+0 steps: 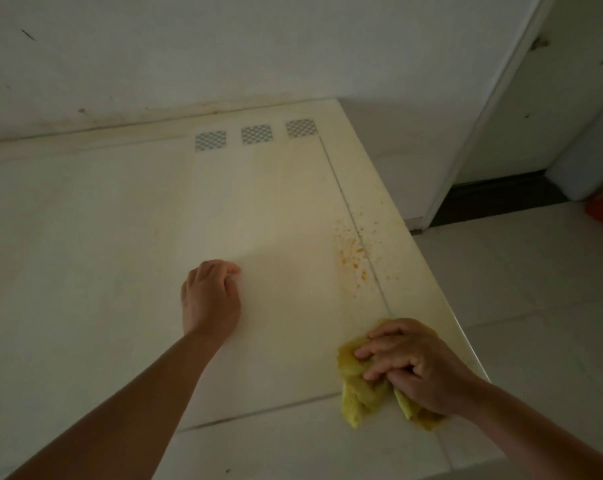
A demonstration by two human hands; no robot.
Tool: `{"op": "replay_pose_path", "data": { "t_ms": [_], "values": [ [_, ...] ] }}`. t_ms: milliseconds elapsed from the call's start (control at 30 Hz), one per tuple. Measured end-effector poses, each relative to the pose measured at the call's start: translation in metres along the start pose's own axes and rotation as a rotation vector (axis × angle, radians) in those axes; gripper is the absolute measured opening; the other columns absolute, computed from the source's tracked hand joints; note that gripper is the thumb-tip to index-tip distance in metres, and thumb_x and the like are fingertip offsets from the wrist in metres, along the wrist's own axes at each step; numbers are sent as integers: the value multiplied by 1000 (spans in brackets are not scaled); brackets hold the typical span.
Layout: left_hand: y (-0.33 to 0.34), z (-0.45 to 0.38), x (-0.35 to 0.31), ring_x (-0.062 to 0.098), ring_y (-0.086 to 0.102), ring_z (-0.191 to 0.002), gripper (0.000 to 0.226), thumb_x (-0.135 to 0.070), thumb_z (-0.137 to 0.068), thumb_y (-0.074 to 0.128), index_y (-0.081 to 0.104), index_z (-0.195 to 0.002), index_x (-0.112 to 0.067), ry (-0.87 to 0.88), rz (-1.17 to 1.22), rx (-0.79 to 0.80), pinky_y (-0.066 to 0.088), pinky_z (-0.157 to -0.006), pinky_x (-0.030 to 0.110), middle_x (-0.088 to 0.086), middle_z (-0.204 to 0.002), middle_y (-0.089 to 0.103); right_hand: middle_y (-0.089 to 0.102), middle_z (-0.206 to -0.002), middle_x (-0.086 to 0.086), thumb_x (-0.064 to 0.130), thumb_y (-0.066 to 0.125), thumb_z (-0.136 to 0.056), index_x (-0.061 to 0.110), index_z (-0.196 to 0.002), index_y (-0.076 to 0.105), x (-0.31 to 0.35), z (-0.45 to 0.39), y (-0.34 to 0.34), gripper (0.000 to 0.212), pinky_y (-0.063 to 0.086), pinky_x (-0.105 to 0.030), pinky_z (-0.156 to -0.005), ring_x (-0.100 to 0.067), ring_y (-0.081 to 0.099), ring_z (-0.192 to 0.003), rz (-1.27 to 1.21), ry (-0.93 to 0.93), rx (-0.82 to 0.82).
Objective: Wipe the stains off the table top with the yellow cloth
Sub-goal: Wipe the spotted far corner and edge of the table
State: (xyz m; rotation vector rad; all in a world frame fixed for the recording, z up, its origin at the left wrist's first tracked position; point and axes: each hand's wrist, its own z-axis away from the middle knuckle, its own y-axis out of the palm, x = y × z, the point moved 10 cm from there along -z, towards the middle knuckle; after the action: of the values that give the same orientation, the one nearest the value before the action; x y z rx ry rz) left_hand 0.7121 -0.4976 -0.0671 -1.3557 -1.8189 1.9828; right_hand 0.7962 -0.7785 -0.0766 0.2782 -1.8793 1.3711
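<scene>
The wiping is under way, by the look of it, but the main mess is not yet reached. The right hand point(409, 363) presses down on the bunched yellow cloth point(366, 393), fingers spread and curled over it, holding it flat against the desk point(102, 237) near the front right corner, close to the edge. The left hand point(210, 297) rests on the bare desk toward the middle, loosely curled with the fingers bent under and gripping nothing; it seems to brace the body. The orange stains point(353, 254) lie as scattered specks farther back on the right side, along a thin seam line point(348, 209), well apart from the cloth. Three checkered squares point(257, 134) sit at the back by the wall. The next move likely calls for pushing the cloth forward along the seam, pressed firmly enough to lift the specks without sweeping them off the nearby edge.
</scene>
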Motion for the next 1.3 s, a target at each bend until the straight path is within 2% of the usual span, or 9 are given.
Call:
{"op": "replay_pose_path", "data": {
  "t_ms": [100,233,367,500,567,733,900,1133,1300],
  "values": [
    [13,-21,-17,32,52,-105,31,-22,-77,38,64,-93,-17,37,37,12,41,-94,41,8,-109,64,64,-107,32,21,54,-76,41,-93,70,-15,-29,-11,31,36,-16,-97,2,48,-114,60,-13,-11],
    [32,-51,-35,30,51,-106,23,-15,-83,43,63,-94,-16,42,62,8,41,-96,41,7,-110,63,62,-112,30,27,48,-79,40,-97,70,-37,-82,-17,31,34,-21,-100,2,45,-117,110,-22,9],
    [47,-85,-49,28,50,-107,27,-20,-82,40,62,-97,-17,51,39,-1,40,-96,40,5,-112,61,58,-113,33,30,43,-80,40,-100,69,-60,-146,-27,35,28,-19,-101,4,42,-117,123,-33,4],
    [62,-129,-66,26,50,-108,32,-23,-78,37,62,-98,-17,67,13,-7,37,-96,38,4,-113,61,56,-111,34,26,48,-80,40,-99,69,-86,-215,-43,32,27,-18,-99,4,44,-112,129,-55,-45],
    [69,-152,-75,27,50,-109,33,-23,-77,38,62,-99,-18,79,15,-5,37,-96,37,5,-113,61,56,-111,33,30,45,-80,40,-98,70,-98,-249,-53,32,25,-15,-97,6,42,-109,135,-59,-72],
    [86,-205,-98,27,51,-107,25,-19,-80,44,62,-98,-18,132,40,-15,40,-94,38,4,-110,61,66,-112,20,33,40,-76,36,-97,71,-122,-325,-74,38,38,-31,-98,-7,50,-108,160,-66,-135],
    [110,-248,-111,24,48,-110,25,-29,-83,41,57,-101,-21,169,-10,43,35,-96,35,2,-114,57,64,-120,15,37,32,-75,36,-107,68,-142,-393,-90,48,35,-29,-99,-16,52,-114,231,-50,-147],
    [116,-254,-109,13,42,-118,28,-29,-86,43,53,-112,-25,160,-42,29,30,-105,28,-4,-123,51,49,-140,8,32,30,-79,36,-126,53,-186,-473,-108,53,31,-38,-107,-20,40,-129,343,72,-177],
    [116,-254,-111,10,41,-118,30,-32,-86,41,53,-112,-26,174,-43,35,28,-103,24,-6,-123,51,26,-154,1,31,30,-93,29,-140,31,-220,-495,-115,47,23,-48,-109,-30,22,-138,546,318,-182]
  ]
}}
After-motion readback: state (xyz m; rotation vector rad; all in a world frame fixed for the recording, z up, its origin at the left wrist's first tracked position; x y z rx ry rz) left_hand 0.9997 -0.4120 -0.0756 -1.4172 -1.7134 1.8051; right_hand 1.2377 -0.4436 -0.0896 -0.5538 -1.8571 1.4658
